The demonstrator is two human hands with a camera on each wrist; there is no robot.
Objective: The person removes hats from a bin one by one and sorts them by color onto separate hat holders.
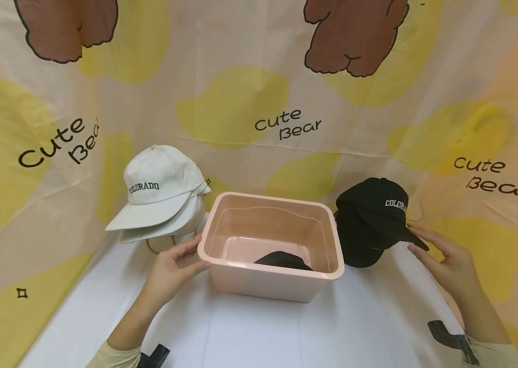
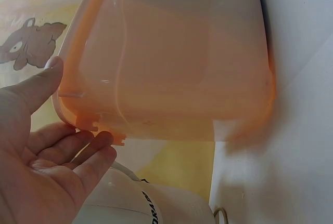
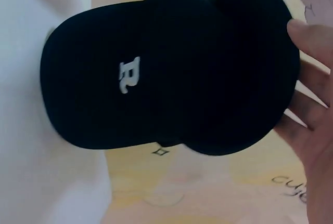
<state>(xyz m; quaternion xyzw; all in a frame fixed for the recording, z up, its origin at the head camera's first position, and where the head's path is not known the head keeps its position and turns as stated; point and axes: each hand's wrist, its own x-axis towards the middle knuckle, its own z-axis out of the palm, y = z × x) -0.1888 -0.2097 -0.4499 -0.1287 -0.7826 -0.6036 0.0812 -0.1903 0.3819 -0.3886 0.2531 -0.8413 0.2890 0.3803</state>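
A pink plastic bin (image 1: 259, 283) stands mid-table with a dark cap (image 1: 284, 259) inside, only its top showing. My left hand (image 1: 173, 273) grips the bin's left rim, thumb and fingers around the corner; the left wrist view shows the thumb on the rim (image 2: 61, 86) and the fingers under it. To the bin's right is a black baseball cap (image 1: 374, 204) lettered COLORADO, above another black cap (image 1: 357, 245). My right hand (image 1: 452, 263) pinches the upper cap's brim between thumb and fingers. A white letter R (image 3: 129, 75) shows on black cloth in the right wrist view.
White caps (image 1: 160, 179), one over another, sit on a white stand left of the bin, the top one lettered COLORADO. A bear-print curtain (image 1: 240, 168) hangs behind and beside the white table (image 1: 259, 332).
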